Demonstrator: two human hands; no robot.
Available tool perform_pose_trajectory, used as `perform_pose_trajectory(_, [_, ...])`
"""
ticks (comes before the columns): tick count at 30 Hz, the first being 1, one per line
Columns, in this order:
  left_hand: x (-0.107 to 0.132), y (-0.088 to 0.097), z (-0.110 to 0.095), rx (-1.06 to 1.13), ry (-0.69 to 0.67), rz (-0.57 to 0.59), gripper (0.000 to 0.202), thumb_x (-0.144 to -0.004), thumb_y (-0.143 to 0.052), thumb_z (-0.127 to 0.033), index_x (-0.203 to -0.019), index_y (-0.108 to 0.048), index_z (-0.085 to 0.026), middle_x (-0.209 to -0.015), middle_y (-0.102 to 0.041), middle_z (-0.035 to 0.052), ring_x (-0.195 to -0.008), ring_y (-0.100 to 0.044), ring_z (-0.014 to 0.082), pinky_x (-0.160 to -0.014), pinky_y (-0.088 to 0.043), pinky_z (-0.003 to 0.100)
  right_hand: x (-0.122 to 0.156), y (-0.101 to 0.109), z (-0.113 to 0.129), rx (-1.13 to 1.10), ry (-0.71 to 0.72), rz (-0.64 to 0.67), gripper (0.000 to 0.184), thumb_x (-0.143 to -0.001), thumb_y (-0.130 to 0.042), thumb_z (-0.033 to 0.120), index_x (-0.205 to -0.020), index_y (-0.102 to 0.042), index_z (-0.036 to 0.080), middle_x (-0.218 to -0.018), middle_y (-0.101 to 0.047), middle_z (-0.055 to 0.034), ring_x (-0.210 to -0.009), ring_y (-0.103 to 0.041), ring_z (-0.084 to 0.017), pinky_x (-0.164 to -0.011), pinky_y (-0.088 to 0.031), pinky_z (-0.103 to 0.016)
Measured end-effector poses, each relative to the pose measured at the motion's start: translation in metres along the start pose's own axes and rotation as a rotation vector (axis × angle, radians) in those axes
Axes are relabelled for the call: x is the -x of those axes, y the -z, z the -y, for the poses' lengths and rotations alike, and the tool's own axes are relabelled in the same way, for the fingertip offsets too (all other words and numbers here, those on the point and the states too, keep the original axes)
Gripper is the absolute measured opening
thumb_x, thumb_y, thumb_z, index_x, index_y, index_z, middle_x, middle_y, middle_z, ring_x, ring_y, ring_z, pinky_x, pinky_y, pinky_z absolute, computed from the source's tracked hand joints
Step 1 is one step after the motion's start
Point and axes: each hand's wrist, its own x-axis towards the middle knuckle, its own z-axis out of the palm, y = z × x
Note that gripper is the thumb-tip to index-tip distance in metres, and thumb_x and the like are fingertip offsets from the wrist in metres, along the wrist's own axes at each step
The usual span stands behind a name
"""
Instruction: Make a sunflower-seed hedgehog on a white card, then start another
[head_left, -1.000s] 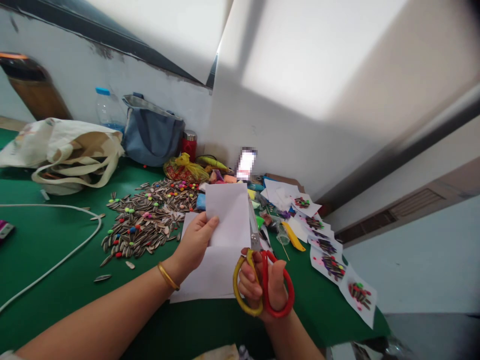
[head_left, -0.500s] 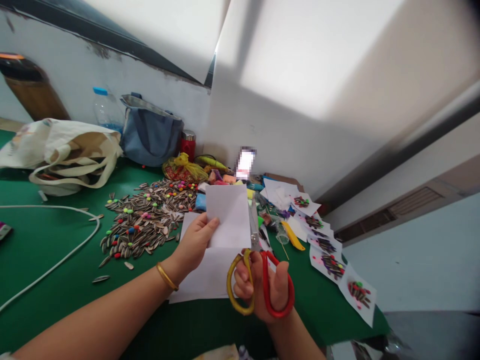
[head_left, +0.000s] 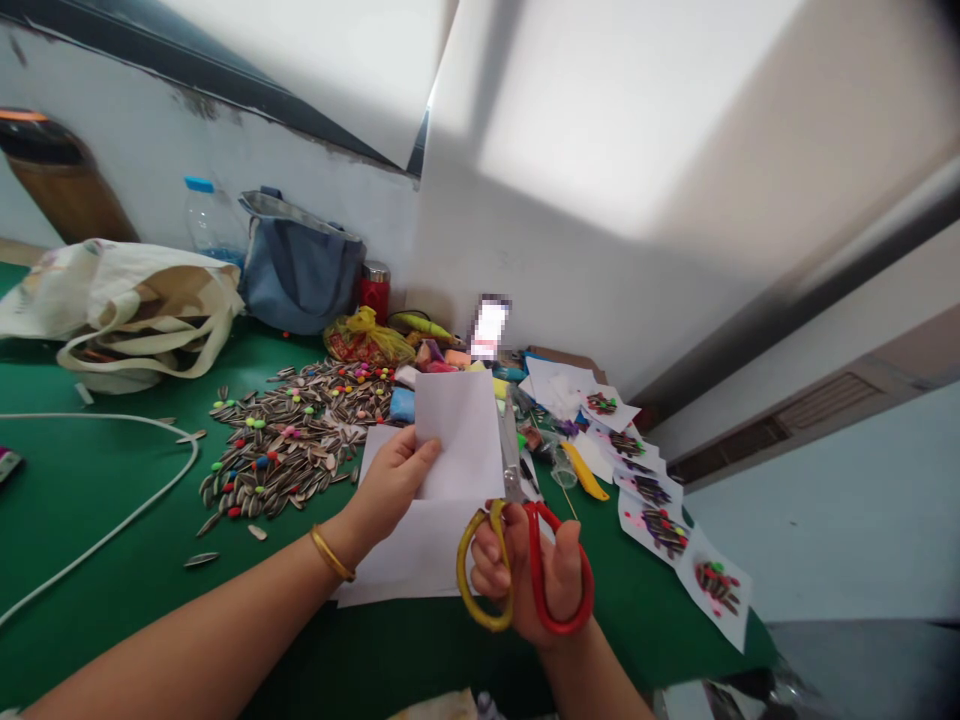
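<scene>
My left hand (head_left: 390,485) pinches a folded white sheet of paper (head_left: 461,435) and holds it upright above the green table (head_left: 90,480). My right hand (head_left: 529,580) grips scissors (head_left: 517,545) with one yellow and one red handle; fingers are through both loops. The blades run up along the paper's right edge. A second white sheet (head_left: 420,550) lies flat under both hands.
A heap of sunflower seeds with coloured beads (head_left: 289,440) lies left of the paper. Decorated paper cards (head_left: 652,500) line the table's right edge beside a yellow tool (head_left: 585,472). Bags (head_left: 127,300), a bottle (head_left: 206,215), a red can (head_left: 377,288) and a white cable (head_left: 112,520) lie further back and left.
The scissor handles spread slightly and then came closer again, with the blades working along the paper's right edge. The left hand keeps holding the paper almost still.
</scene>
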Motion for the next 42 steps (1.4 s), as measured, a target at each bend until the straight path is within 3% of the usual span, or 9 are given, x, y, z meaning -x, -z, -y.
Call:
perform_pose_trajectory(6, [-0.003,0.007,-0.001,-0.097,-0.072,-0.003,0.039,-0.081,-0.069,-0.047,-0.109,-0.064,-0.020,-0.095,-0.071,0.0035,-0.079,-0.064,0.0178,-0.068,-0.051,0.027,0.001,-0.001,0.003,-0.012,-0.017,-0.016,0.065,-0.076,-0.053,0.082,-0.094,-0.058,0.020,-0.078,-0.047,0.0008,-0.054,-0.031,-0.007,-0.051,-0.027,-0.021])
perform_pose_trajectory(13, [-0.006,0.018,-0.004,-0.383,-0.201,-0.049,0.029,-0.086,-0.064,-0.046,-0.095,-0.066,-0.018,-0.084,-0.066,0.0026,-0.074,-0.057,0.0162,-0.063,-0.046,0.025,0.004,0.003,0.005,-0.028,-0.076,-0.047,0.066,-0.077,-0.051,0.082,-0.102,-0.058,0.021,-0.077,-0.047,0.0010,-0.053,-0.029,-0.007,-0.051,-0.026,-0.020])
perform_pose_trajectory(22, [-0.001,0.004,0.003,0.050,0.058,0.065,0.039,-0.080,-0.072,-0.044,-0.110,-0.065,-0.020,-0.093,-0.073,0.0031,-0.075,-0.066,0.0176,-0.069,-0.053,0.028,0.001,0.004,0.005,-0.048,-0.030,-0.048,0.059,-0.080,-0.052,0.078,-0.098,-0.059,0.023,-0.080,-0.049,-0.0001,-0.055,-0.030,-0.009,-0.051,-0.027,-0.021])
perform_pose_trajectory(33, [0.001,-0.002,0.008,0.131,0.093,0.044,0.037,-0.077,-0.076,-0.043,-0.104,-0.066,-0.019,-0.091,-0.074,0.0038,-0.071,-0.067,0.0162,-0.064,-0.053,0.025,-0.004,-0.002,0.001,-0.011,0.038,-0.109,0.056,-0.078,-0.060,0.076,-0.096,-0.062,0.023,-0.074,-0.048,0.0020,-0.051,-0.025,-0.007,-0.048,-0.024,-0.020])
perform_pose_trajectory(42, [0.001,-0.002,0.007,0.131,0.092,0.038,0.039,-0.077,-0.076,-0.043,-0.106,-0.067,-0.018,-0.091,-0.075,0.0044,-0.070,-0.067,0.0158,-0.062,-0.052,0.025,-0.004,0.007,0.000,0.004,0.059,-0.097,0.058,-0.080,-0.058,0.076,-0.098,-0.060,0.020,-0.068,-0.046,0.0043,-0.044,-0.021,-0.004,-0.041,-0.021,-0.019])
